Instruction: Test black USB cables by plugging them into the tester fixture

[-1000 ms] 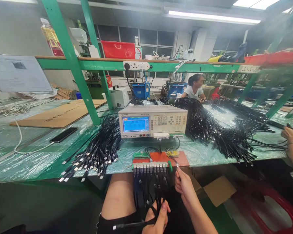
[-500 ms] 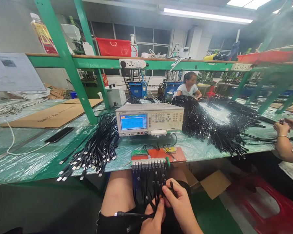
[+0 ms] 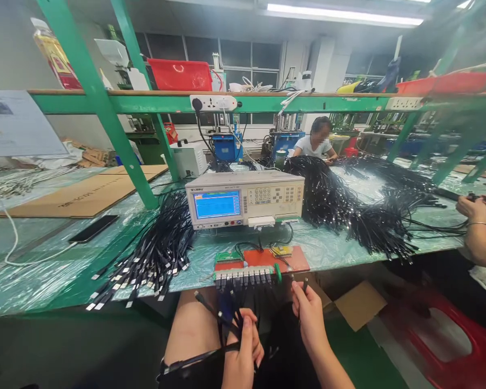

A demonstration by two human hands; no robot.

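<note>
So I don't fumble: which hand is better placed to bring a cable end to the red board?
Probably the right hand: it pinches cable ends close to the red board. The left hand is lower, gripping several black cables.

Bright overhead tube light (image 3: 344, 15); the right edge looks smeared, perhaps by haze.
</note>
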